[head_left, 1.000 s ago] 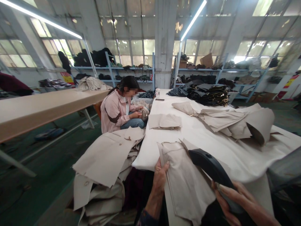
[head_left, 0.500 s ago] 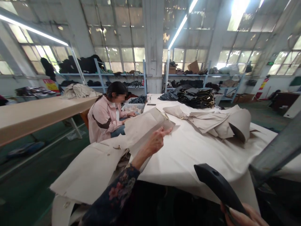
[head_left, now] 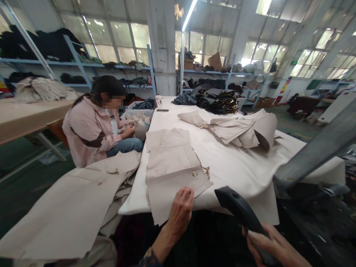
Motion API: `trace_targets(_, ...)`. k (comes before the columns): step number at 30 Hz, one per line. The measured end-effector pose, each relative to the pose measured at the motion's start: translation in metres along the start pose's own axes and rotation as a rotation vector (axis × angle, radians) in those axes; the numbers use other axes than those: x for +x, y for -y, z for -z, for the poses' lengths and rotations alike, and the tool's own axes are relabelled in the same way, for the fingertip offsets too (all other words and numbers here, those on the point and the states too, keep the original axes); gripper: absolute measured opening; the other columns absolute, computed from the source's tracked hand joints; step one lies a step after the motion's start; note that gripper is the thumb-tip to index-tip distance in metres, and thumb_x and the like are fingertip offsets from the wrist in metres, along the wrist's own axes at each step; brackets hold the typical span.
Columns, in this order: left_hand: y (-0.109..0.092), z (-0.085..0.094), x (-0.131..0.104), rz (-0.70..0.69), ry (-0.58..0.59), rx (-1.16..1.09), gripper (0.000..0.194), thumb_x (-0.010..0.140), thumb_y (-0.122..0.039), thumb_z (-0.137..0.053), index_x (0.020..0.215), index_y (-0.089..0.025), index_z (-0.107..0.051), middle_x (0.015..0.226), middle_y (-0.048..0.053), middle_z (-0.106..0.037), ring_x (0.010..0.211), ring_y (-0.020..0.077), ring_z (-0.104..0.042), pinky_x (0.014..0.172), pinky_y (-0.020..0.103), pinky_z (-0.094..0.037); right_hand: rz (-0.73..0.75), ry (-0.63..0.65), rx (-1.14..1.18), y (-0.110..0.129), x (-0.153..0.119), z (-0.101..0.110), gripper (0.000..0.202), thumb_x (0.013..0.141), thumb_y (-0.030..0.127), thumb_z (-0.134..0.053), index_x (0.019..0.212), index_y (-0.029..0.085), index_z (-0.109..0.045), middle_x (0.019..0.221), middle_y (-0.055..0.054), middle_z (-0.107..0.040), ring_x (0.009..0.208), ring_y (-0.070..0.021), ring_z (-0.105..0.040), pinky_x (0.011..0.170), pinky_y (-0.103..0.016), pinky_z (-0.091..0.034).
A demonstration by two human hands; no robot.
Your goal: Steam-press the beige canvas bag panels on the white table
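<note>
My left hand (head_left: 182,207) is at the near edge of a beige fabric panel (head_left: 167,163), its fingers bent together over that edge. The panel lies on the white-covered table, with brass-coloured metal hardware (head_left: 206,171) at its right side. My right hand (head_left: 268,241) is wrapped around a black curved hand tool (head_left: 236,202) with a flat, angular end; its exact kind does not show. The tool is held in front of the table edge, right of the panel and apart from it. Left of the table lies a stack of beige panels (head_left: 69,200) with small metal fittings.
A heap of beige pieces (head_left: 233,128) and a black stack with metal fittings (head_left: 217,100) lie farther back on the table (head_left: 222,167). A seated person (head_left: 94,126) handles beige pieces at the left. A slanted grey post (head_left: 314,144) rises at the right.
The beige panel, earlier raised and tilted in my left hand, now lies flat on the table. My left hand has come nearer to me. The view has shifted right and down.
</note>
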State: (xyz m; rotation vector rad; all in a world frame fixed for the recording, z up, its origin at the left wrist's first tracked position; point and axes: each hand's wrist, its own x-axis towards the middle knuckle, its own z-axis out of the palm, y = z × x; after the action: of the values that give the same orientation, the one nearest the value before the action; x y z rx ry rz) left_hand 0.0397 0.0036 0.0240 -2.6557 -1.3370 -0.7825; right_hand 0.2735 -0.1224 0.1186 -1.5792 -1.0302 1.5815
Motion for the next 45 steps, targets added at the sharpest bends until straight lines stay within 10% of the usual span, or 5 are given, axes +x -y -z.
trace_targets(8,0.004,-0.017,-0.015,-0.023,-0.129,-0.056,0.04,0.085,-0.002,-0.042,0.123,-0.01,-0.051,0.118,0.013,-0.06,0.116,0.0274,-0.05,0.099,0.043,-0.047,-0.012,0.226,-0.012,0.022,0.041,-0.019,0.047,0.075,0.062,-0.057,0.07,0.017,-0.048,0.054,0.005,-0.046,0.033,-0.0054,-0.043,0.033,-0.018,-0.039)
trace_targets(19,0.004,-0.01,-0.009,-0.006,-0.206,-0.102,0.034,0.085,-0.004,-0.044,0.116,-0.007,-0.057,0.111,0.014,-0.064,0.11,0.027,-0.055,0.094,0.04,-0.051,0.084,0.154,-0.104,0.044,0.099,-0.053,0.041,0.082,0.054,-0.053,0.063,0.018,-0.048,0.038,0.007,-0.044,0.03,-0.0081,-0.043,0.032,-0.018,-0.037)
trace_targets(39,0.003,-0.005,-0.007,0.002,-0.176,-0.17,0.035,0.084,-0.003,-0.042,0.114,-0.01,-0.057,0.109,0.013,-0.063,0.109,0.0265,-0.055,0.094,0.041,-0.05,0.104,0.103,-0.157,0.06,0.1,-0.051,0.043,0.081,0.055,-0.052,0.062,0.017,-0.05,0.035,0.005,-0.047,0.031,-0.0092,-0.044,0.035,-0.019,-0.037)
trace_targets(45,0.033,0.026,0.022,0.274,-0.173,-0.017,0.038,0.084,-0.02,-0.056,0.12,-0.01,-0.051,0.118,0.017,-0.057,0.113,0.0298,-0.05,0.097,0.046,-0.043,0.073,0.042,-0.14,0.056,0.078,-0.016,0.045,0.08,0.06,-0.052,0.064,0.018,-0.048,0.033,0.005,-0.046,0.032,-0.0111,-0.046,0.037,-0.021,-0.038)
